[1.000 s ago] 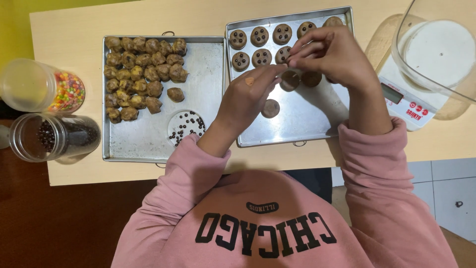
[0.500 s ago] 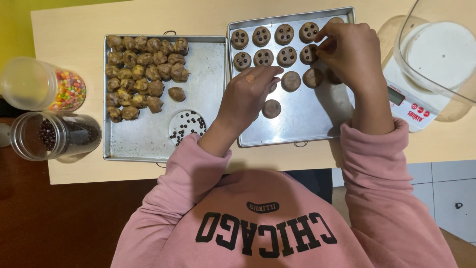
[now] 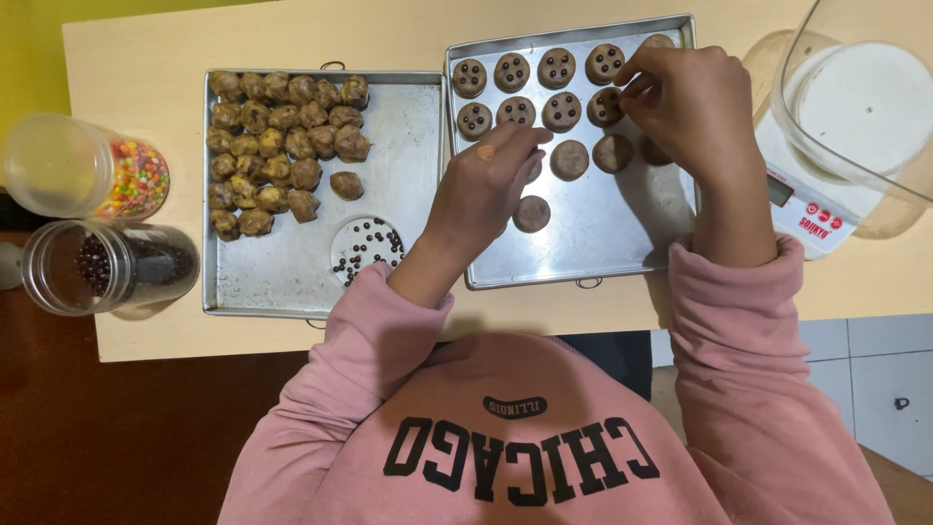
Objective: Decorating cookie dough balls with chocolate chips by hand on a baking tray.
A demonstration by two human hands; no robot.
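Nearest, pink sleeves reaching over the desk (image 3: 292, 34) edge. Left hand (image 3: 486, 190) resting on the right baking tray (image 3: 603, 243), fingers curled, grip loosely closed on nothing visible, just beside a plain dough disc (image 3: 532, 213). Farther, right hand (image 3: 690, 107) with fingertips pinched at a chip-topped cookie (image 3: 604, 106); anything held too small to tell. Leftward, small dish of chocolate chips (image 3: 366, 248) and heaped dough balls (image 3: 282, 146) in the left tray (image 3: 272, 292).

Domestic kitchen or home baking area. Evidence: two metal baking trays (image 3: 292, 282) on a pale wooden table (image 3: 389, 34), one carrying raw dough balls (image 3: 282, 146), a kitchen scale (image 3: 812, 209) under a clear bowl (image 3: 855, 107), and jars of sweets (image 3: 87, 175); tiled floor (image 3: 865, 379) alongside
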